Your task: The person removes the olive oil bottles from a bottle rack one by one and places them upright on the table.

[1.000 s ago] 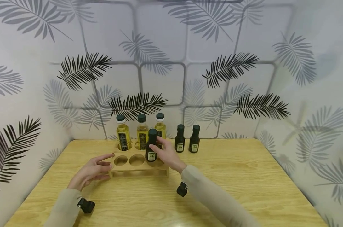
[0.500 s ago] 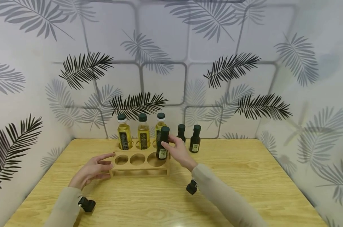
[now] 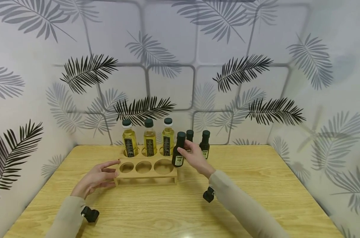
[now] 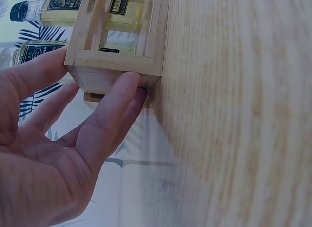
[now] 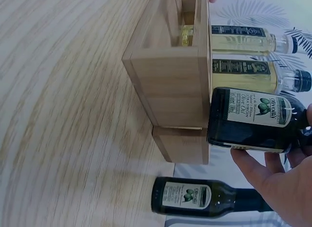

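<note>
A dark olive oil bottle is held upright by my right hand, its thumb and fingers around the upper part. It hangs at the right end of a two-tier wooden rack; the right wrist view shows the bottle raised above the tabletop. My left hand touches the rack's left end. Its outstretched fingertips rest against the wooden end panel in the left wrist view. Several round holes in the rack's front tier hold nothing. Three clear bottles of yellow oil stand in the back tier.
Two more dark bottles stand on the wooden table, right of the rack: one partly behind my right hand, the other farther right. A patterned wall rises behind the table.
My right hand has carried the dark bottle rightward, from over the front tier's right hole to the rack's right end. The left hand and the rack have stayed in place.
</note>
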### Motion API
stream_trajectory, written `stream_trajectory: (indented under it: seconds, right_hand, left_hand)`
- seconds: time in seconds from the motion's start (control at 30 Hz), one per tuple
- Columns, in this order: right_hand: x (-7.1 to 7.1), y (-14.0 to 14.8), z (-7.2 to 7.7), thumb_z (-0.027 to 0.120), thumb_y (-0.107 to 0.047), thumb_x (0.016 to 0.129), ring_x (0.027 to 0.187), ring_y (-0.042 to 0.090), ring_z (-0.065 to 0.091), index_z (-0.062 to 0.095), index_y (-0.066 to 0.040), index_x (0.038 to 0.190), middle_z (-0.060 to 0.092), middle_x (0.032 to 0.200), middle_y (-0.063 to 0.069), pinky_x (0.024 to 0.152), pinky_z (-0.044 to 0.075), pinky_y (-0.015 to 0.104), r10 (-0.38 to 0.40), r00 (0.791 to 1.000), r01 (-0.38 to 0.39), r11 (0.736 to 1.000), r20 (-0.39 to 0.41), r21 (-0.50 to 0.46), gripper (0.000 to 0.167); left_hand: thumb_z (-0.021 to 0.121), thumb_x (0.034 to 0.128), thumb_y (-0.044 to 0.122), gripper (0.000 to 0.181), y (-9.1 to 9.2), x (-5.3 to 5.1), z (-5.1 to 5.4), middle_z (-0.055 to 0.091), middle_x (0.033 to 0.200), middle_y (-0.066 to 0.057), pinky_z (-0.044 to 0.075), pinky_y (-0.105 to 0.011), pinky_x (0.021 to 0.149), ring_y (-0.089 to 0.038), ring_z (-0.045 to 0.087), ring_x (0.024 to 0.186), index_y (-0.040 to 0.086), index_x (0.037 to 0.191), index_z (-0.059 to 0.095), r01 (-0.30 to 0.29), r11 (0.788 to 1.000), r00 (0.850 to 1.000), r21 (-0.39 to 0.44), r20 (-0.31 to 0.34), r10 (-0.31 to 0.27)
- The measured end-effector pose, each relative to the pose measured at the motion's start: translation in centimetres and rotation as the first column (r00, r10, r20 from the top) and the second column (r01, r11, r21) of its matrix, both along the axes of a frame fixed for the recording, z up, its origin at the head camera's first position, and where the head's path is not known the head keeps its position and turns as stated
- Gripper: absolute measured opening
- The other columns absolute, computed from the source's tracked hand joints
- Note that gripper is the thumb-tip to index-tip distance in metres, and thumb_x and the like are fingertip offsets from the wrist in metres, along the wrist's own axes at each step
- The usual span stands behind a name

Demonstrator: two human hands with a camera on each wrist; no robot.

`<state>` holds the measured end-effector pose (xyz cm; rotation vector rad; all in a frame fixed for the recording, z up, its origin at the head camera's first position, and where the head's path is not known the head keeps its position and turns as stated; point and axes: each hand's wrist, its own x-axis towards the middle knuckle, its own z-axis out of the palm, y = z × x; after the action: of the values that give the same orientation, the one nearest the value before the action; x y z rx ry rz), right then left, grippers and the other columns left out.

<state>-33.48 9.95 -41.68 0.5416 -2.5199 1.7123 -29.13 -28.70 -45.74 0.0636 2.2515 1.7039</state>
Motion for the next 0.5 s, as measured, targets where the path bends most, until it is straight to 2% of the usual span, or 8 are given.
stream_trajectory:
  seconds: [0.17,0.33,0.5]
  right_hand:
    - [-0.2,1.0,-0.1,0.057,-0.024,0.101,0.123,0.030,0.054,0.051,-0.006,0.140,0.058,0.131,0.015,0.101,0.046,0.051,-0.032,0.999,0.032,0.999,0.003,0.024,0.044]
    - [-0.5,1.9,-0.3,0.055,-0.023,0.102,0.125,0.032,0.053,0.057,-0.007,0.134,0.060,0.130,0.016,0.103,0.044,0.052,-0.033,0.999,0.034,0.999,-0.030,0.024,0.036]
    - [-0.7,3.0,-0.7,0.054,-0.021,0.102,0.130,0.033,0.050,0.053,-0.007,0.138,0.057,0.135,0.016,0.106,0.043,0.053,-0.035,0.999,0.035,0.999,-0.021,0.027,0.038]
  left_hand:
    - [0.063,0.0968,0.019,0.069,0.0,0.0,0.2,0.024,0.153,-0.035,0.056,-0.045,0.090,-0.042,0.046,0.132,0.013,0.156,0.028,0.006,1.000,1.000,-0.003,0.001,-0.006]
    - [0.063,0.0970,0.019,0.069,-0.1,0.0,0.3,0.024,0.153,-0.034,0.056,-0.045,0.091,-0.045,0.042,0.134,0.012,0.156,0.028,0.012,1.000,1.000,0.000,0.000,-0.012]
    - [0.063,0.0968,0.019,0.070,0.0,-0.1,0.2,0.024,0.153,-0.034,0.056,-0.045,0.091,-0.045,0.040,0.135,0.012,0.156,0.028,0.012,1.000,1.000,-0.002,0.006,-0.012]
